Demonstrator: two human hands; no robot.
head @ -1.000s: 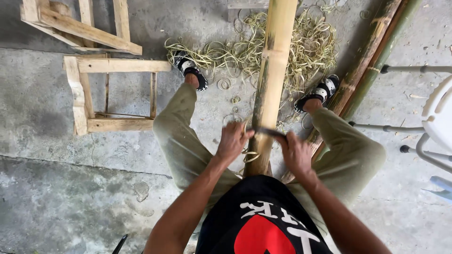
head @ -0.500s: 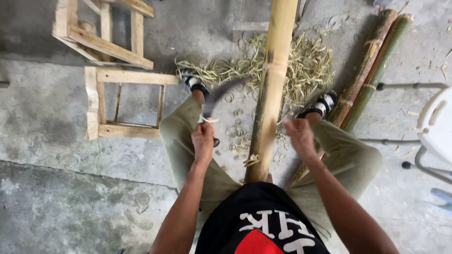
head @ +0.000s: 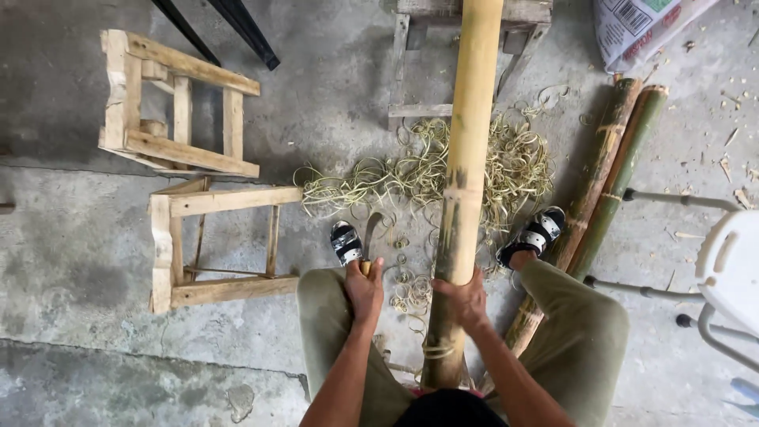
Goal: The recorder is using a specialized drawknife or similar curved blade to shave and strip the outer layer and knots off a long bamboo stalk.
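Note:
A long yellow bamboo pole [head: 466, 174] runs from between my knees up to a wooden support at the top. My right hand [head: 462, 299] grips the pole low down. My left hand [head: 364, 289] rests over my left knee, closed on the handle of a curved blade knife [head: 370, 237] whose blade points away from me. Curled bamboo shavings [head: 411, 170] lie on the concrete floor around the pole and my sandalled feet.
Two rough wooden stools [head: 178, 111] [head: 217, 245] stand to the left. Two more bamboo poles [head: 613, 170] lie on the right beside a white metal-framed chair [head: 723, 269]. A printed sack [head: 640, 24] sits at the top right.
Both hands were on the tool across the pole; my left hand has carried the knife off to the left knee, and my right hand has taken hold of the pole. The view tilted upward.

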